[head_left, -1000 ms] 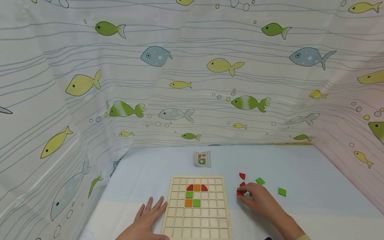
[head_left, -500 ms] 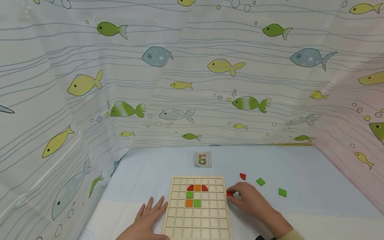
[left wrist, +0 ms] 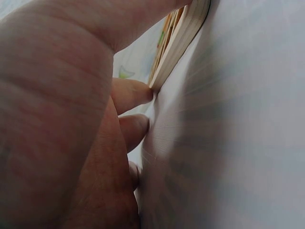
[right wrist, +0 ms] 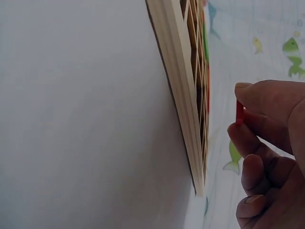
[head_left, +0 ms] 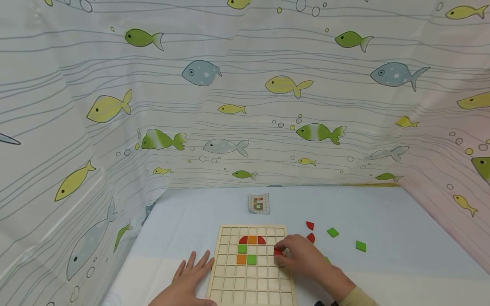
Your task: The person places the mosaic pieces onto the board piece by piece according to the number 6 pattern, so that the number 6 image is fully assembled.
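A wooden grid board (head_left: 251, 297) lies on the table, with red, orange and green tiles set in its upper middle cells. My right hand (head_left: 302, 257) is over the board's right side and pinches a red tile (head_left: 277, 252) between thumb and fingers. In the right wrist view that red tile (right wrist: 239, 112) shows edge-on, held above the board (right wrist: 183, 95). My left hand (head_left: 185, 282) lies with fingers spread along the board's left edge. Seen from the left wrist, a fingertip and the thumb of the left hand (left wrist: 95, 119) rest at the side of the board (left wrist: 176, 47).
Right of the board lie two red quarter-round tiles (head_left: 310, 225) and green square tiles (head_left: 333, 232), one partly hidden behind the right hand. A small printed pattern card (head_left: 258, 204) lies beyond the board. A fish-patterned curtain (head_left: 245, 106) encloses the table's back and sides.
My right hand has carried the red tile leftward from the loose tiles to over the board. Another red tile and a green one have come into view behind it. The left hand stays put.
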The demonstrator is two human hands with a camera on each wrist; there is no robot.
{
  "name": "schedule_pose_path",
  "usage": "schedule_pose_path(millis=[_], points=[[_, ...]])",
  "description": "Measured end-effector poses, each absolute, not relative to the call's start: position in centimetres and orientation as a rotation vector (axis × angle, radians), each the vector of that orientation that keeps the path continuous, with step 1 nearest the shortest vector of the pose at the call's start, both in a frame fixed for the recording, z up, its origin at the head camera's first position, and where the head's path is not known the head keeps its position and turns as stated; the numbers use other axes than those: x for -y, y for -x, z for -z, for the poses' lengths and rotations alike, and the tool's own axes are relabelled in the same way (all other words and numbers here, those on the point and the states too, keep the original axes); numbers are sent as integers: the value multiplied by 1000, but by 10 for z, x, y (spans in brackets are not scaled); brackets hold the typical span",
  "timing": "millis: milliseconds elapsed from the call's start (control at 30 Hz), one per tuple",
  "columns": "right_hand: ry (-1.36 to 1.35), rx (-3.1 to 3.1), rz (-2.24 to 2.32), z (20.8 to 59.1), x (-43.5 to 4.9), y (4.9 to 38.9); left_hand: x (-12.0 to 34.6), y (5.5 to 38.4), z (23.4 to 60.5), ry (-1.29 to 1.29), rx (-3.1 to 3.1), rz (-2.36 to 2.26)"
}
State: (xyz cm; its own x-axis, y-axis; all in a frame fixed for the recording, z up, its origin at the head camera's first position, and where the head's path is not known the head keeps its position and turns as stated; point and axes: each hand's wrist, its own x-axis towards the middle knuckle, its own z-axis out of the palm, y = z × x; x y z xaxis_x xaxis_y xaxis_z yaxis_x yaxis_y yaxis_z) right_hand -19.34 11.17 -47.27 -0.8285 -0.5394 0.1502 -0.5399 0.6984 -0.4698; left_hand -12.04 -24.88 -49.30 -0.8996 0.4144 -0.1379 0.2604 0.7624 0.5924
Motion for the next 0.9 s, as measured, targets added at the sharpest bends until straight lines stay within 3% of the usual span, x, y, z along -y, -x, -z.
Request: schedule_pose_path(millis=[900], points=[[-1109,2935,-720,480,-64,198,248,123,496,-495,-2703,-839]])
